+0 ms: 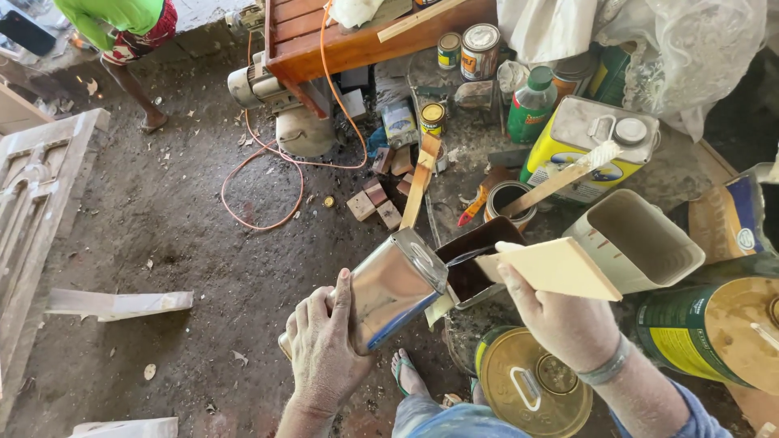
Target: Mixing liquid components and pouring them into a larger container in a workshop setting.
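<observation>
My left hand [324, 345] grips a shiny rectangular metal can [393, 288], tilted with its top toward the right. A dark stream runs from it into a cut-open tin [471, 259] holding dark brown liquid. My right hand [560, 320] holds a flat pale wooden piece [556, 268] against that tin, supporting it. A grey band sits on my right wrist. My foot in a sandal [403, 371] shows below the cans.
A round gold-lidded tin [531, 381] sits below my right hand. A cut-open pale container [637, 239], a yellow canister [588, 142], a green bottle [531, 105] and small paint tins stand nearby. An orange cable [264, 166] loops on the dirt floor. A person's legs [130, 81] are at upper left.
</observation>
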